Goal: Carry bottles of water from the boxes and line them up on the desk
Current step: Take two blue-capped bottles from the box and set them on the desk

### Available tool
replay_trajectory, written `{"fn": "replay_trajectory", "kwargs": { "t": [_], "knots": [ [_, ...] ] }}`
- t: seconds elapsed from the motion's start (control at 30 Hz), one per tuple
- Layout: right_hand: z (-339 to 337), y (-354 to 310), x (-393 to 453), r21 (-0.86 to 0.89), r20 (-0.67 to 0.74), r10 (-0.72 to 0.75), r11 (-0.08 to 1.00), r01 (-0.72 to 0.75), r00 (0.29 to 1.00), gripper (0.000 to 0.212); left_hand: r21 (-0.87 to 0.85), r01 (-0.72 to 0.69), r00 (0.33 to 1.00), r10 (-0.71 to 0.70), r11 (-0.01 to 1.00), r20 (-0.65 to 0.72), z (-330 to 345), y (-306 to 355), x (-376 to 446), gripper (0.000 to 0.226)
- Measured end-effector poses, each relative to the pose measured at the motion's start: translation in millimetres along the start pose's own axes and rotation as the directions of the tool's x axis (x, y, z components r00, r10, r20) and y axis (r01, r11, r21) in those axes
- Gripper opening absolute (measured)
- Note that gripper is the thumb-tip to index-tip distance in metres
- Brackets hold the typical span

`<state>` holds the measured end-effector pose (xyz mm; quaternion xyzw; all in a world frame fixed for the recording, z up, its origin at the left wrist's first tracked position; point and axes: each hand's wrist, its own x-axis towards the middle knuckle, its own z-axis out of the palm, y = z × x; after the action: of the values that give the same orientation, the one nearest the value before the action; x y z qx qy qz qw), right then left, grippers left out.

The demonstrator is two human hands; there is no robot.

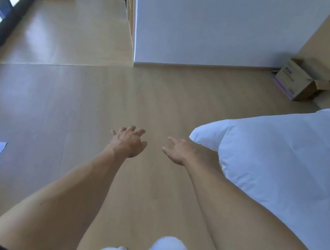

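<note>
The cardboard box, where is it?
The cardboard box sits on the floor at the far right of the head view, against the wall, just beyond the white bed.

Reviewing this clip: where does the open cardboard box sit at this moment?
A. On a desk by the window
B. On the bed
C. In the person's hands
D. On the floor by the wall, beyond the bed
D: the cardboard box stands open on the wooden floor against the wall, past the bed, while the left hand and right hand hold nothing.
</note>
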<state>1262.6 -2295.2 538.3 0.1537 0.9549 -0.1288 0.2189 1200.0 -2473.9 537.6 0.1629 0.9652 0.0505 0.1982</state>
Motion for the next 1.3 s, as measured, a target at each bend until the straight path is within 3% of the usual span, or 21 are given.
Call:
{"fn": "replay_trajectory", "kwargs": {
  "t": [0.23,0.57,0.83,1.03,1.3],
  "knots": [
    [-38,-14,105,0.019,0.032,0.046,0.999,-0.046,0.998,0.066,0.013,-0.038,0.999,0.037,0.999,0.037,-33,-11,110,0.057],
    [-123,-54,303,0.03,0.083,-0.032,0.999,0.029,0.996,0.065,0.049,0.082,0.996,-0.084,0.995,0.041,-116,-46,300,0.057],
    [-204,-53,428,-0.007,0.03,-0.043,0.999,0.043,0.999,0.064,0.054,0.098,0.995,-0.099,0.994,0.006,-180,-40,433,0.058],
    [-243,-20,509,0.026,0.007,0.036,0.999,-0.037,0.999,0.065,0.095,-0.031,0.999,0.027,0.995,0.037,-205,3,542,0.058],
    [-322,49,625,0.071,-0.039,0.306,0.95,-0.303,0.951,0.063,0.142,-0.294,0.955,0.284,0.945,0.087,-251,86,717,0.058]
  ]
}}
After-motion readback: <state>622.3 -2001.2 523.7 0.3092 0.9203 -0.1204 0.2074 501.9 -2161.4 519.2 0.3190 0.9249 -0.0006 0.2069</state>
